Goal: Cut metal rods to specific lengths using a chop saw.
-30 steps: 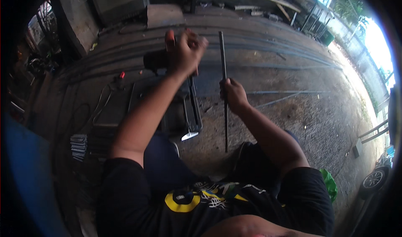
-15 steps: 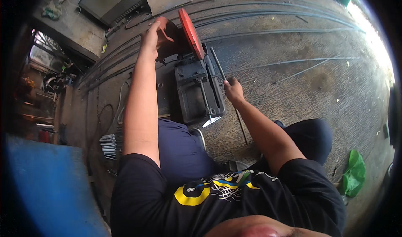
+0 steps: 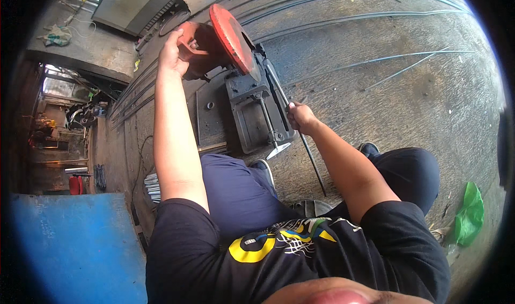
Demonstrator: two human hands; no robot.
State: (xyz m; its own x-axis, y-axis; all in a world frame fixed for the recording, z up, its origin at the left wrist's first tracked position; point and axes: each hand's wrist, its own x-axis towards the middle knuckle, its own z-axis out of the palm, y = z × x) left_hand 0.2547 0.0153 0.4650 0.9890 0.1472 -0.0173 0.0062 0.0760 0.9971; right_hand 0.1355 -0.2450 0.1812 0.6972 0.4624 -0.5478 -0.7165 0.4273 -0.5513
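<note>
Floor (image 3: pixel 407 105): rough, grey-brown, stained, fills most of the view. Long thin metal bars (image 3: pixel 407 13) lie across it at 1 o'clock. Blue panel (image 3: pixel 80 245) at 8 o'clock: flat, scuffed, faint marks. Grey boxy cabinet (image 3: pixel 134 6) at 11 o'clock, ribbed along its lower edge. Bench-type cutting machine (image 3: pixel 248 127) on the floor at 12 o'clock: dark metal, rectangular base with a recessed tray and a screw shaft; its round red guard (image 3: pixel 229 33) is chipped at the rim. Metal rod (image 3: pixel 313 163), straight, slim, dark grey, slants from beside the machine at 12 o'clock down to 4 o'clock; can't tell if its top end touches the base. Green plastic bag (image 3: pixel 468 215), crumpled, thin, at 4 o'clock. Left hand (image 3: pixel 174 57), toward 11 o'clock, wraps the machine's red loop handle. Right hand (image 3: pixel 301 117), at 2 o'clock, closed in a fist round the rod. Bundle of short silvery rods (image 3: pixel 152 187) at 8 o'clock. Pale clamp lever (image 3: pixel 278 150), flat, tapered, near centre. Small ring (image 3: pixel 210 105) at 10 o'clock.
</note>
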